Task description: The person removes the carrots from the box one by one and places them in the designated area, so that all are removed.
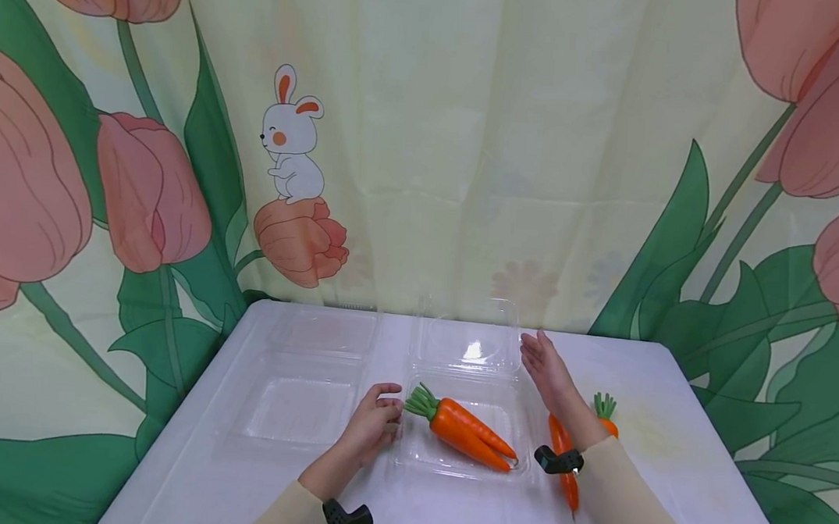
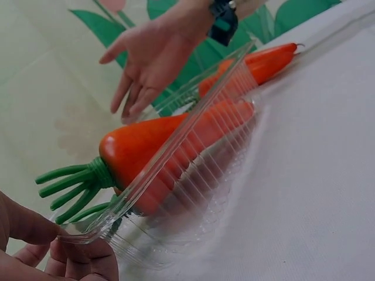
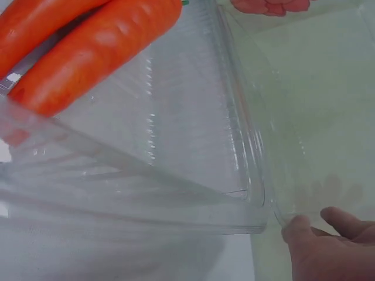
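Note:
Two orange toy carrots (image 1: 470, 436) with green tops lie in the base of a clear plastic clamshell box (image 1: 417, 467), its lid (image 1: 469, 334) folded back. At the box's left side, my left hand (image 1: 373, 424) pinches the rim between thumb and curled fingers; the left wrist view shows this grip at a corner near the carrot tops (image 2: 76, 187). My right hand (image 1: 547, 369) is beside the lid's right edge, fingers fairly straight. In the right wrist view its fingertips (image 3: 299, 225) are at the lid's edge; whether they touch it I cannot tell.
A second clear clamshell box (image 1: 300, 409) lies spread out on the left of the white table (image 1: 443, 521). More carrots (image 1: 568, 487) lie on the right, partly hidden under my right wrist. A curtain (image 1: 432, 137) with printed tulips and a rabbit hangs behind the table.

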A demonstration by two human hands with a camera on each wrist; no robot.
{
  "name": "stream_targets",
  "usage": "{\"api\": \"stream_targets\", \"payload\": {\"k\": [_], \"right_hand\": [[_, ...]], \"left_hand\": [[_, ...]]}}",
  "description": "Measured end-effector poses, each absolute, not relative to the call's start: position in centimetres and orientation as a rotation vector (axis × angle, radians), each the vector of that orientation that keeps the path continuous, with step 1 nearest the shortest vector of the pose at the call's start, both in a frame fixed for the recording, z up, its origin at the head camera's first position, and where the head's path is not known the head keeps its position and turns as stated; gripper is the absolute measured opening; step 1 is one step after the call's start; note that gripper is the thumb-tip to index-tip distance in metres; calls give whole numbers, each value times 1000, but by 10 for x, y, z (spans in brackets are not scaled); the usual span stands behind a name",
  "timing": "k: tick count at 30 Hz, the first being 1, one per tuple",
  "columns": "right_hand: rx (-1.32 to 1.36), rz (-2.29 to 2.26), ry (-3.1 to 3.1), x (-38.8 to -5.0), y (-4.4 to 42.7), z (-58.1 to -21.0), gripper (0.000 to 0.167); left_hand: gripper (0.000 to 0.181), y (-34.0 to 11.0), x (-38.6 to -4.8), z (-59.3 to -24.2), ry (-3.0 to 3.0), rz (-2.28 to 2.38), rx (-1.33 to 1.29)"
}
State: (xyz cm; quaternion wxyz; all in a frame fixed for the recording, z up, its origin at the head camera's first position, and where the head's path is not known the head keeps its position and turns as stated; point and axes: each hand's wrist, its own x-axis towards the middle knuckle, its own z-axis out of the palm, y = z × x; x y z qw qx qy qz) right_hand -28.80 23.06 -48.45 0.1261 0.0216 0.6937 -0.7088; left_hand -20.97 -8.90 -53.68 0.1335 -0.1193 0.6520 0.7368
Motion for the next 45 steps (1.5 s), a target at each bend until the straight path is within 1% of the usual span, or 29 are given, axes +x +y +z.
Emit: {"api": "stream_targets", "payload": {"k": [14, 22, 26, 32, 35, 40, 45], "right_hand": [[146, -2018, 1987, -301, 232, -494, 97], [146, -1987, 2003, -302, 234, -496, 94], [125, -2001, 2018, -300, 235, -494, 88], [55, -1983, 2104, -294, 232, -489, 65], [76, -1912, 2186, -290, 230, -485, 58], [73, -1805, 2248, -278, 224, -480, 53], [-19, -1654, 2308, -263, 215, -477, 48]], "left_hand": [[43, -89, -210, -535, 1907, 2115, -359], [44, -89, -210, -535, 1910, 2115, -349], [43, -89, -210, -535, 1907, 2117, -346], [43, -90, -209, -535, 1917, 2108, -351], [43, -90, -209, -536, 1913, 2108, -350], [43, -90, -208, -536, 1905, 2106, -346], [44, -92, -208, -535, 1894, 2113, -339]]}}
